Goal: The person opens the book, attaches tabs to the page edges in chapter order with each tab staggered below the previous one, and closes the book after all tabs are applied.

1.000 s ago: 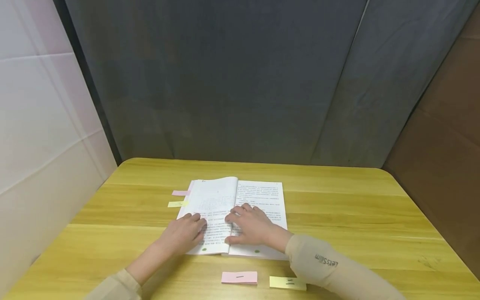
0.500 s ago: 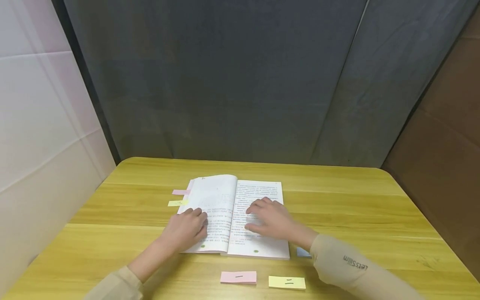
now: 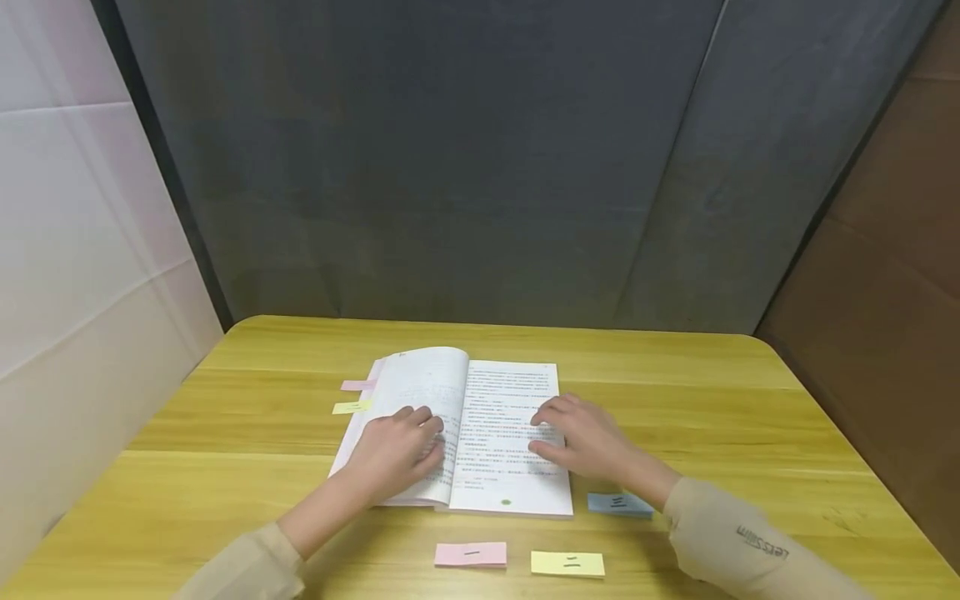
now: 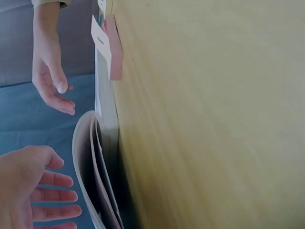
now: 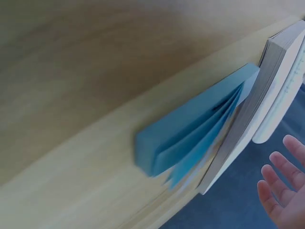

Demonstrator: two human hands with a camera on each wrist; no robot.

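A book point(image 3: 513, 483) lies open on the table, printed pages facing up; its left pages bow upward. Over the left page is my left hand point(image 3: 393, 454), fingers relaxed and nothing held; whether they touch the paper I cannot tell. My right hand point(image 3: 588, 437) hovers at the right page's outer edge, fingers loosely spread and holding nothing. A pink sticky tab point(image 3: 357, 385) and a yellow sticky tab point(image 3: 351, 407) stick out of the book's left side. In the right wrist view, a blue sticky note pad point(image 5: 195, 124) sits beside the book, its upper sheets lifting.
Nearer the front lie a pink sticky note pad point(image 3: 471, 555) marked with one stroke and a yellow sticky note pad point(image 3: 567, 564) marked with two. Dark cloth point(image 3: 450, 167) hangs behind the wooden table point(image 3: 675, 375), with white and brown panels at the sides.
My right hand has moved from the book's middle to the right, off most of the page, uncovering the blue pad. My left hand has shifted slightly right, and the left pages bow more.
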